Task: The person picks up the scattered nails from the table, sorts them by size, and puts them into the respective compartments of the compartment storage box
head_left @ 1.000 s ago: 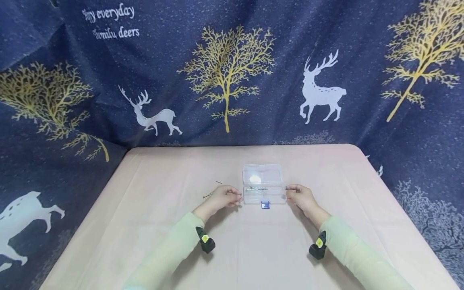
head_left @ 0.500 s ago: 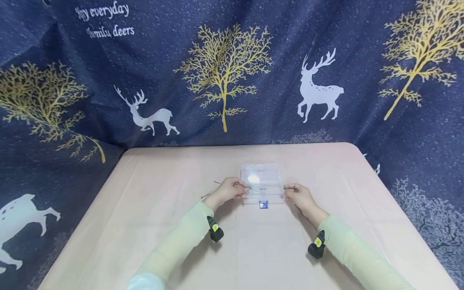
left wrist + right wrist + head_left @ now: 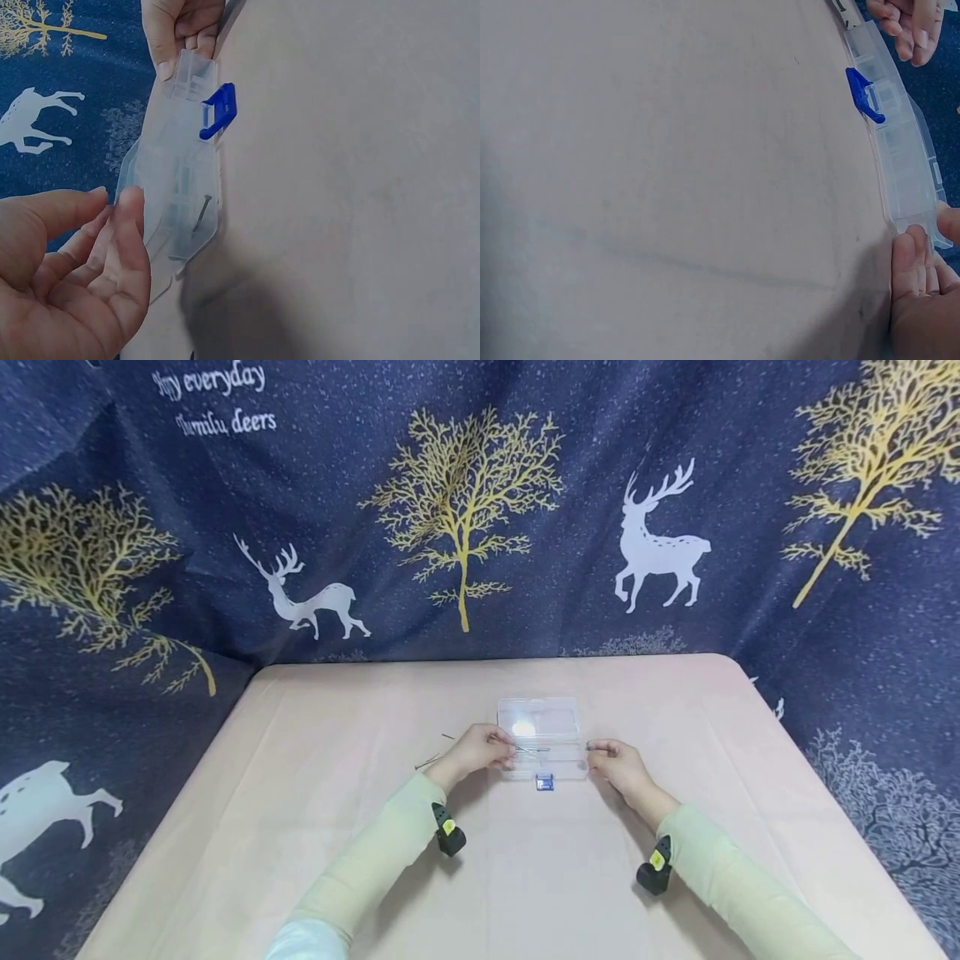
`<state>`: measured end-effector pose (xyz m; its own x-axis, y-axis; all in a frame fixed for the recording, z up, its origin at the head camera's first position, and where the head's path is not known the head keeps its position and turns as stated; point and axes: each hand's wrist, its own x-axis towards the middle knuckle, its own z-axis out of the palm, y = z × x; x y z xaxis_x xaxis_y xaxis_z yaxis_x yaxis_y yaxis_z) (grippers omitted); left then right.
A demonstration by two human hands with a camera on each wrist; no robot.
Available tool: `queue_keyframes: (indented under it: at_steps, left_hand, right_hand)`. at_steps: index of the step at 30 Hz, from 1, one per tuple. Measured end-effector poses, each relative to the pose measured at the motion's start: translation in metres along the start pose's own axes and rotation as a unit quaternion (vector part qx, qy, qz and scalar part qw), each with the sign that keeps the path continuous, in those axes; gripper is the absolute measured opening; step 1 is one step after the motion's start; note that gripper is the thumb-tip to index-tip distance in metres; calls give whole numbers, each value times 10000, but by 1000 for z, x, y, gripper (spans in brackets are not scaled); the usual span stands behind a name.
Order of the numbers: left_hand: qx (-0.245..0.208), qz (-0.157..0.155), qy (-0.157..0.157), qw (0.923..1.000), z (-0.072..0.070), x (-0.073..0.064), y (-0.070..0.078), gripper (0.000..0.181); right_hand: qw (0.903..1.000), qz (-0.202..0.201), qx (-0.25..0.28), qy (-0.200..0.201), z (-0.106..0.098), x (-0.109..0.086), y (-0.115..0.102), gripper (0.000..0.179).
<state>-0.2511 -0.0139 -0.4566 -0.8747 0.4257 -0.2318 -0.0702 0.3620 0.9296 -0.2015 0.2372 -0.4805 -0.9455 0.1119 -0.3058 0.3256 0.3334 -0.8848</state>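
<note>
An open clear plastic box [image 3: 572, 770] with compartments lies on the table, its lid [image 3: 558, 720] tipped to the far side. A blue latch [image 3: 220, 114] hangs at its front. Thin metal nails [image 3: 537, 750] show inside, one nail [image 3: 202, 213] near the left end. My left hand [image 3: 483, 748] is over the box's left end; thumb and forefinger pinch a thin nail, mostly hidden by the fingertips. At the right end, my right hand [image 3: 619, 767] holds the box between thumb [image 3: 948, 220] and fingers [image 3: 909, 256].
Loose nails [image 3: 429, 762] lie on the table left of the box, partly behind my left wrist. The pinkish tablecloth [image 3: 555, 877] reaches to a dark blue curtain [image 3: 315, 510] printed with deer and trees.
My left hand has moved right and slightly away from me, from beside the box to over its left end. The right hand stays at the box's right end.
</note>
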Motion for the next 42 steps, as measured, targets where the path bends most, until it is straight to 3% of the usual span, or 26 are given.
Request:
queue_keyframes:
  at_steps: [11,18,21,24,29,36,39,42]
  left_hand:
    - [689,302,58,9971,-24,-3,11,22]
    - [1644,1101,-40,9802,-39,-4,10,17]
    - [1950,1235,-153,9729,-43,-7,7,17]
    - [2330,1200,-201,9649,-46,-9,4,17]
    - [3162,1010,-176,9432,-47,-10,-2,18]
    - [3957,717,104,9155,-49,-9,-9,19]
    - [4078,686,175,9103,-52,-9,-14,17]
    - [4074,683,166,9106,-54,-9,-18,15]
  right_hand:
    - [9998,-148,120,-52,0,-1,0,44]
    - [9999,-98,51,-35,-1,-1,1,44]
    - [10000,-93,12,-22,-1,0,1,44]
    - [9999,-102,-36,-46,-1,1,2,44]
    - [9999,-124,-26,-91,-1,0,3,44]
    - [9998,-164,82,-36,-2,-1,3,43]
    - [9997,-196,129,-34,-2,-1,3,44]
    - [9998,-174,137,3,0,-1,3,44]
